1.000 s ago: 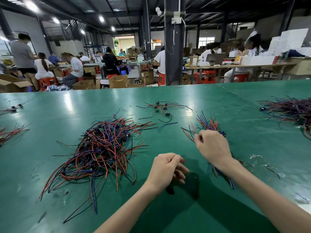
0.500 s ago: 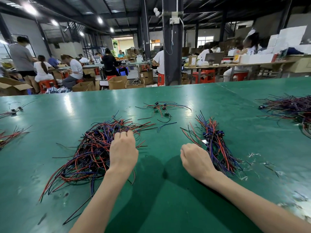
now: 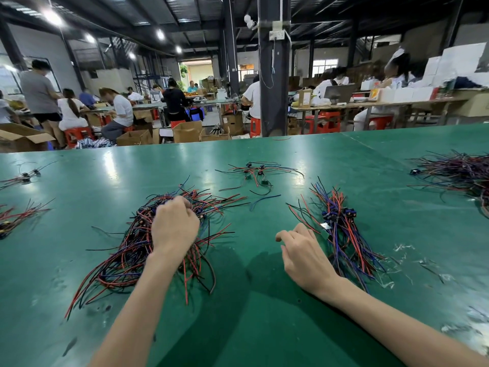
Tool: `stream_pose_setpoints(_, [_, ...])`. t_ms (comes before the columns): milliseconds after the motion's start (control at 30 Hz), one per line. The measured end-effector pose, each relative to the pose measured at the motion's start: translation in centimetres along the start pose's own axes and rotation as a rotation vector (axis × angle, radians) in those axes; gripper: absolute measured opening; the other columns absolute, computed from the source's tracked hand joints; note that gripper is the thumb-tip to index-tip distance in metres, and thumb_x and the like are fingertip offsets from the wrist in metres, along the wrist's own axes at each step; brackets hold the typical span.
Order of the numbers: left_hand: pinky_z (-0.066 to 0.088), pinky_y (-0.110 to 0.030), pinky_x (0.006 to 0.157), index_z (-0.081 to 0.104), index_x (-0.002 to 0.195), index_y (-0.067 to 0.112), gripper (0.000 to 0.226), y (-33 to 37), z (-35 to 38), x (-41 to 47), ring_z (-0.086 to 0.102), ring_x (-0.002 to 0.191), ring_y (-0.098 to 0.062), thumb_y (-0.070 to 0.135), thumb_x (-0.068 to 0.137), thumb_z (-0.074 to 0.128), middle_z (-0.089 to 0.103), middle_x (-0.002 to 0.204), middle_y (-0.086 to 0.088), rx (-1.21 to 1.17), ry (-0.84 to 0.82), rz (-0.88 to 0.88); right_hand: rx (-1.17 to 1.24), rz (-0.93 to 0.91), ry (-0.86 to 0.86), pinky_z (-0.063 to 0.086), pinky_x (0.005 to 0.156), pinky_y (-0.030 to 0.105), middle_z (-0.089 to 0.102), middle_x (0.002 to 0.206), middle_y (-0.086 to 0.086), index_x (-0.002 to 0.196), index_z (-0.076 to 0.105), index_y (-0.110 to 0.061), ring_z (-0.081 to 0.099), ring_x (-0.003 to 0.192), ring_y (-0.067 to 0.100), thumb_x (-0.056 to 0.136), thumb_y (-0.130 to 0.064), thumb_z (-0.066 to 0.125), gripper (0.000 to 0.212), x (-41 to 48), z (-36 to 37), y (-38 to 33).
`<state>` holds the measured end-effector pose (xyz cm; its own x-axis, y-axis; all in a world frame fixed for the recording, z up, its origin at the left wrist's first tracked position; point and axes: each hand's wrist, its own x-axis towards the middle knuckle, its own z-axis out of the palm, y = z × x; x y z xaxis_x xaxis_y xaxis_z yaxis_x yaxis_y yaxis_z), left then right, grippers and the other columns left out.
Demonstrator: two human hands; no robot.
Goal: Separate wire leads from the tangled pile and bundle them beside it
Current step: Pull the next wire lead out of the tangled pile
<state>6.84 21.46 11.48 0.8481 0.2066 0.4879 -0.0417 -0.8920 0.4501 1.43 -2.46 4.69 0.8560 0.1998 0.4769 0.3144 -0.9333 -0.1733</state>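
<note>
A tangled pile of red, blue and black wire leads [image 3: 124, 260] lies left of centre on the green table [image 3: 264, 327]. My left hand [image 3: 174, 226] sits on top of the pile with its fingers curled down into the wires, gripping some of them; its fingertips are hidden. To the right lies a straighter bundle of wire leads [image 3: 344, 234] with small black connectors. My right hand [image 3: 304, 252] hovers just left of that bundle, fingers loosely bent, holding nothing.
A small loose cluster of leads [image 3: 254, 173] lies behind the two heaps. Another big heap [image 3: 460, 170] is at the far right, and smaller clusters [image 3: 16, 218] sit at the left edge. Clear plastic scraps [image 3: 402, 247] lie right of the bundle. People work at tables beyond.
My left hand has gone from the table's middle onto the tangled pile and curled into it. My right hand has let go of the bundle and drawn back to its left side.
</note>
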Motion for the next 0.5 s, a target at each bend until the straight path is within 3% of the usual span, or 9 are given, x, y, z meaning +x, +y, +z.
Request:
stream_pose_setpoints(200, [0.044, -0.032, 0.083, 0.061, 0.115, 0.008, 0.032, -2.9, 0.3, 7.2, 0.056, 0.106, -0.03, 0.001, 0.087, 0.047, 0.063, 0.115, -0.014, -0.023, -0.128, -0.155, 0.012, -0.003, 0.013, 0.04, 0.083, 0.036, 0.067, 0.087, 0.005, 0.107, 0.064, -0.007, 0.045, 0.089, 0.022, 0.086, 0.003, 0.049, 0.028, 0.1, -0.2, 0.0])
stream_pose_setpoints(333, [0.046, -0.041, 0.095, 0.051, 0.131, 0.014, 0.044, -4.4, 3.1, 9.2, 0.051, 0.116, -0.032, 0.003, 0.089, 0.042, 0.058, 0.127, -0.014, 0.203, -0.338, 0.005, 0.021, 0.007, 0.021, 0.042, 0.08, 0.036, 0.067, 0.083, 0.004, 0.103, 0.066, -0.007, 0.048, 0.086, 0.023, 0.085, 0.003, 0.052, 0.025, 0.2, -0.4, -0.1])
stream_pose_setpoints(500, [0.033, -0.048, 0.104, 0.039, 0.142, 0.024, 0.047, -4.5, 5.5, 10.9, 0.034, 0.131, -0.031, 0.014, 0.096, 0.037, 0.042, 0.143, -0.01, 0.491, -0.451, 0.158, 0.045, 0.005, 0.05, 0.045, 0.071, 0.036, 0.066, 0.077, 0.004, 0.095, 0.068, -0.006, 0.054, 0.078, 0.025, 0.078, 0.006, 0.06, 0.023, 0.1, -0.4, -0.2])
